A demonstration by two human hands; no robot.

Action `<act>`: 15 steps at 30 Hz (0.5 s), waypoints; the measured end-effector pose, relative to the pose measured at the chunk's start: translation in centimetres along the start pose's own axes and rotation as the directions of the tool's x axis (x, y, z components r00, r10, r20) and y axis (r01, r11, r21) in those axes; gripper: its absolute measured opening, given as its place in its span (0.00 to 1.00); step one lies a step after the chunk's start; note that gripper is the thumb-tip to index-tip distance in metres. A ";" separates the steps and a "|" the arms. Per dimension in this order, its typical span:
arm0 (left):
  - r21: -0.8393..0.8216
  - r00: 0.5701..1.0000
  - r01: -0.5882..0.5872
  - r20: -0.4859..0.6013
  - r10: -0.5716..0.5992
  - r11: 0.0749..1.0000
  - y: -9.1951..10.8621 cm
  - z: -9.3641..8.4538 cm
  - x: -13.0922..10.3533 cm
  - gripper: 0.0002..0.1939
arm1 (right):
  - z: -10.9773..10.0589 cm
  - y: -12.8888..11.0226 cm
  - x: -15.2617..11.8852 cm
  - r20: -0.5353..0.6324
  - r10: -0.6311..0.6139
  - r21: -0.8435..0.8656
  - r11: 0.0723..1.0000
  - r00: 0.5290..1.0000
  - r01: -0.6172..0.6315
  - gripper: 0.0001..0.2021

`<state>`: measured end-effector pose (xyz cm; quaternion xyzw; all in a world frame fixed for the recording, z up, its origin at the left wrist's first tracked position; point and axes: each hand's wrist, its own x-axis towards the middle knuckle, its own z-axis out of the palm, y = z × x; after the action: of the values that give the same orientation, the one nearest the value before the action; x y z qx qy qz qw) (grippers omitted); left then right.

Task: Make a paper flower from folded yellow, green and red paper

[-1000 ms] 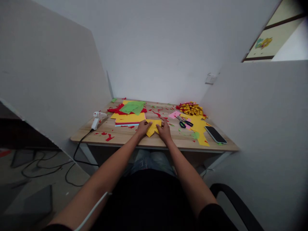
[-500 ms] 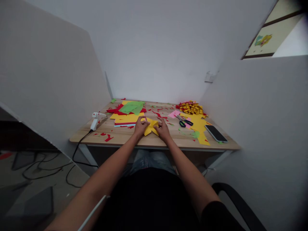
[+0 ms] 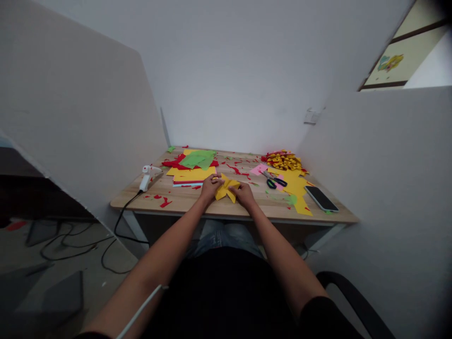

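Note:
Between my hands, close to the table's front edge, is a creased yellow paper star (image 3: 226,189) with pointed arms. My left hand (image 3: 211,186) pinches its left side between thumb and fingers. On the opposite side, my right hand (image 3: 244,193) has thumb and fingers closed on the star's right arm. Part of the paper is covered by my fingers. Behind my left hand lies a stack of coloured paper (image 3: 192,175), yellow on top with red and blue edges below. Black-handled scissors (image 3: 274,180) rest to the right of my right hand.
A white glue gun (image 3: 145,179) stands at the table's left, its cord hanging over the edge. Green paper (image 3: 199,159) lies on red sheets at the back. On the right are a pile of folded yellow pieces (image 3: 284,161), yellow offcuts (image 3: 295,181) and a phone (image 3: 321,198). Red scraps lie scattered.
The view has shifted slightly, so everything sits a little further right. My right fingers have closed in on the star's right side, and its arms look more spread.

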<state>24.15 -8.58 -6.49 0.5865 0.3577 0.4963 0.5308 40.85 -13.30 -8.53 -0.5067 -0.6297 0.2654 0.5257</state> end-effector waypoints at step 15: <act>0.018 0.966 0.104 0.234 -0.105 0.994 -0.5 0.1 0.1 0.19 | -0.3 0.5 0.3 -0.035 -0.002 0.034 0.999 0.999 0.004 0.16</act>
<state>24.31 -8.41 -6.99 0.6230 0.3241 0.3938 0.5931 41.37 -12.88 -8.71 -0.5011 -0.6165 0.2665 0.5457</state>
